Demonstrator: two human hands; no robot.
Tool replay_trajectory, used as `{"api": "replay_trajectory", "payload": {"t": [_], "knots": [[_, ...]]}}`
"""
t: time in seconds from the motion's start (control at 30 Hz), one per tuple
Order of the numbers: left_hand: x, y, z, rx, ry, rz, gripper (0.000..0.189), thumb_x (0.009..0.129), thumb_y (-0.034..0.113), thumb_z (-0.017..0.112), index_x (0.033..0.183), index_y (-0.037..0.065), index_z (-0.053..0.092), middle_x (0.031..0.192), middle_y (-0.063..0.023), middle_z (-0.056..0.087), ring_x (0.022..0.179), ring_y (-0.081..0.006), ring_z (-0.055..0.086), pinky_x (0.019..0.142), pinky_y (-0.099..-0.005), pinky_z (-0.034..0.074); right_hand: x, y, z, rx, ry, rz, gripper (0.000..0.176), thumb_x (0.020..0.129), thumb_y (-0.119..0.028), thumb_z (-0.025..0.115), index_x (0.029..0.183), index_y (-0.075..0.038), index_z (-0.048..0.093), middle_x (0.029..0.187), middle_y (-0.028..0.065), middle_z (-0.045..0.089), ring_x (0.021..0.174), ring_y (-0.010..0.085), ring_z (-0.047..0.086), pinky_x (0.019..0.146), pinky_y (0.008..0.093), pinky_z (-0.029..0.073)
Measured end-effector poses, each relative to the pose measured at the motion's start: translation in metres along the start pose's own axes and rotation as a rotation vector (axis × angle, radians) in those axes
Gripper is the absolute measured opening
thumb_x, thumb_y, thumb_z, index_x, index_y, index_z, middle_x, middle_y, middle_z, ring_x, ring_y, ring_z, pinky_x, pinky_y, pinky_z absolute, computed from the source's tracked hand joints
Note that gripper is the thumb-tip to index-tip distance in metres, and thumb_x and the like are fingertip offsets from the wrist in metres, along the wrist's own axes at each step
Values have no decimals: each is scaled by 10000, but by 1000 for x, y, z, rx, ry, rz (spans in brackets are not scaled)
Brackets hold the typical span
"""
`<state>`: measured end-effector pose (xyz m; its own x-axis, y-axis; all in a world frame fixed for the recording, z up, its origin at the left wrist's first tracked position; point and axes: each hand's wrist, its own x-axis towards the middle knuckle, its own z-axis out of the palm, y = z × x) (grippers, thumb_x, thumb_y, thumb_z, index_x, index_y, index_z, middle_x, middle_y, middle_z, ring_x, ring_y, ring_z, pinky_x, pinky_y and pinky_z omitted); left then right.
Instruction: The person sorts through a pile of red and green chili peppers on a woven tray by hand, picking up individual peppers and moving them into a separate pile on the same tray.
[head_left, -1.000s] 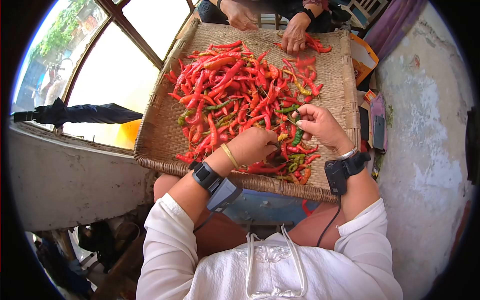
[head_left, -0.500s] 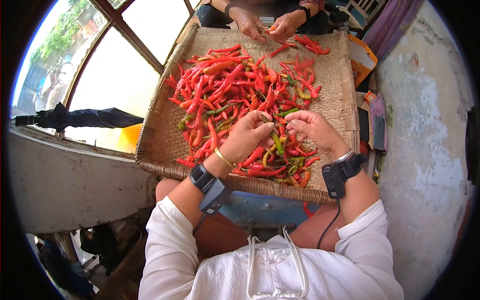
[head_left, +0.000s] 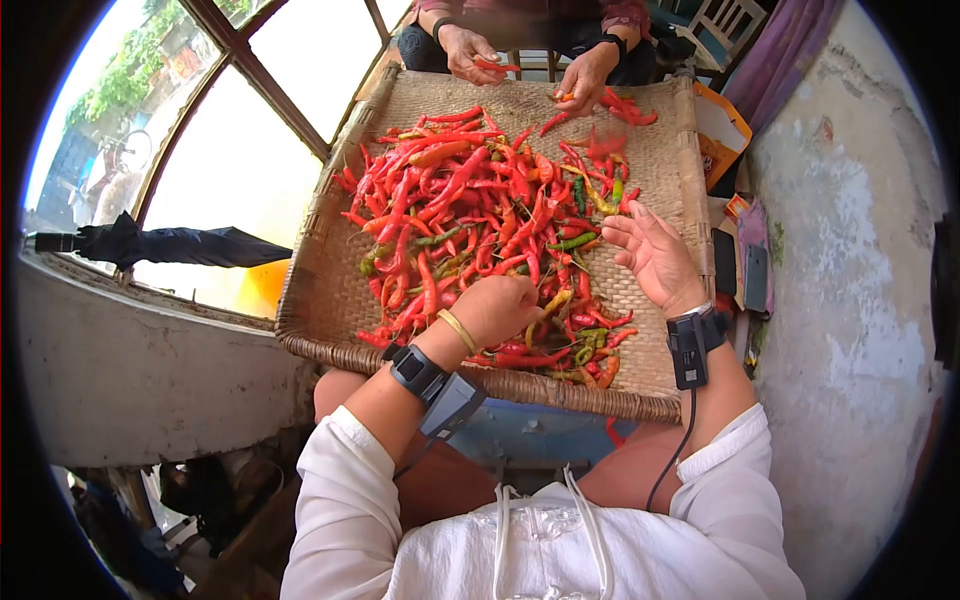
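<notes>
Over the near part of a heap of red chili peppers [head_left: 470, 190] is my left hand [head_left: 495, 312], curled closed with its back toward me. Its fingertips are hidden, so I cannot tell what it holds. A yellowish chili [head_left: 555, 302] lies right beside its knuckles. My right hand [head_left: 652, 255] is open at the heap's right side, palm turned left and fingers stretched out. Just beyond its fingertips shows a green chili [head_left: 617, 190], next to a yellow-green chili [head_left: 602, 202]. The heap rests on a woven tray [head_left: 330, 300].
Across the tray, another person's hands hold red chilies, one hand [head_left: 465, 55] at left and one [head_left: 588, 78] at right. A few red chilies [head_left: 628, 106] lie in the far right corner. A folded umbrella [head_left: 190, 242] sticks out by the window; a wall [head_left: 850, 300] stands at right.
My hands have moved apart, the left down toward the heap, the right outward with its fingers opened. The green chili has left my left hand. The other person's hands have separated.
</notes>
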<state>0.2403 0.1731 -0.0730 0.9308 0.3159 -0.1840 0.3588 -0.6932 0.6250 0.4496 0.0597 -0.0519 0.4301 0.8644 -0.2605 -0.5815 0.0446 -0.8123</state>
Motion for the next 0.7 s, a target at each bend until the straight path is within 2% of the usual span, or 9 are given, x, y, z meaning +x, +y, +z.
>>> {"api": "replay_trajectory", "payload": {"t": [0.03,0.1,0.17,0.27,0.33,0.37,0.47,0.53,0.7], "knots": [[-3,4,0,-2,-6,-1,327,759,269,579,985,36,539,774,-156,610,738,-316,596,660,-427,473,-2,1,-3,20,50,22,444,874,-200,523,1232,12,369,927,105,568,800,130,583,511,197,466],[-10,14,1,234,-147,-73,255,766,255,577,912,46,565,760,-159,604,719,-321,589,647,-407,461,-11,10,-3,-49,23,31,418,870,-214,531,1202,6,402,898,91,574,769,122,588,523,199,478],[-10,5,12,241,-107,-31,259,770,270,555,926,64,573,751,-162,600,719,-326,588,648,-427,456,-13,15,1,-194,-187,223,386,865,-212,539,1171,0,434,870,73,581,725,105,589,515,194,476],[-9,3,14,237,-202,-46,222,766,251,550,889,72,592,733,-166,590,713,-327,581,654,-429,453,-15,21,11,-283,-224,263,305,863,-188,537,1100,-1,494,834,52,586,657,79,577,479,181,459],[-6,-5,16,205,-282,150,192,757,237,551,835,76,619,757,-166,583,739,-314,581,662,-418,453,-17,28,13,-420,-230,258,264,862,-181,532,1054,0,529,818,40,588,632,65,565,462,175,448],[-7,-7,18,200,-285,148,192,757,237,551,835,76,619,757,-166,583,739,-314,581,662,-418,453,-17,32,12,-419,-228,264,264,862,-181,532,1054,0,529,818,40,588,632,65,565,462,175,448],[0,-1,4,136,-130,243,155,740,187,581,796,51,630,782,-147,581,750,-296,575,657,-394,453,-11,29,15,-690,-265,264,225,859,-207,530,930,2,573,730,20,571,581,54,537,436,182,433],[-1,8,0,-12,56,250,173,708,157,589,836,59,652,812,-118,598,755,-296,573,693,-391,458,-9,27,15,-761,-258,317,247,855,-244,542,867,0,577,673,12,554,521,54,517,407,180,408],[-1,19,-7,-169,45,344,222,696,66,645,917,44,637,830,-103,583,757,-243,575,679,-336,461,-13,29,20,-673,-211,333,233,851,-242,555,828,-11,574,655,12,548,479,48,501,402,169,393]]}}
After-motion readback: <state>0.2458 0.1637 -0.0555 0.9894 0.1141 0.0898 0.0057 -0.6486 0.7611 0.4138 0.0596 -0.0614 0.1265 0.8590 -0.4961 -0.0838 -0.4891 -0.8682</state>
